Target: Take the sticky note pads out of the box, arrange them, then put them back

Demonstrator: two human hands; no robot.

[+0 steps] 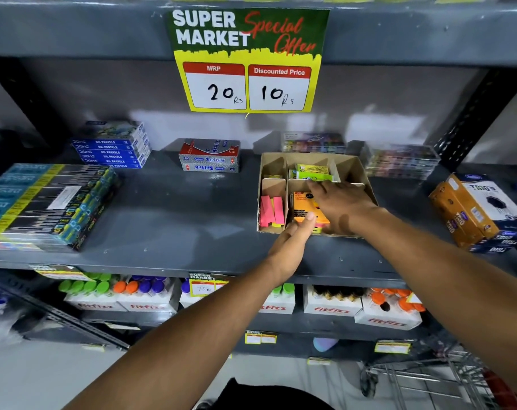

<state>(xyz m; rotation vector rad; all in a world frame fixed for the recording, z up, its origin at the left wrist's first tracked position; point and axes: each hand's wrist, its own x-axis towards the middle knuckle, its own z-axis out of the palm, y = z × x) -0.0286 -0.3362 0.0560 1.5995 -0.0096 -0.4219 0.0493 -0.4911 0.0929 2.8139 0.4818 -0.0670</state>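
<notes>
A brown cardboard box with dividers stands on the grey shelf, right of centre. Its front middle compartment holds orange sticky note pads. Pink and yellow pads lie in the front left compartment, and green packs sit in the back one. My right hand reaches into the box, fingers spread over the orange pads and touching the green packs. My left hand sits at the box's front edge, fingertips touching the orange pads. Whether either hand grips a pad is hidden.
Blue oil pastel boxes and pencil packs lie at the left. Red and grey boxes stand at the centre back, orange boxes at the right. A price sign hangs above. Bottles fill the lower shelf.
</notes>
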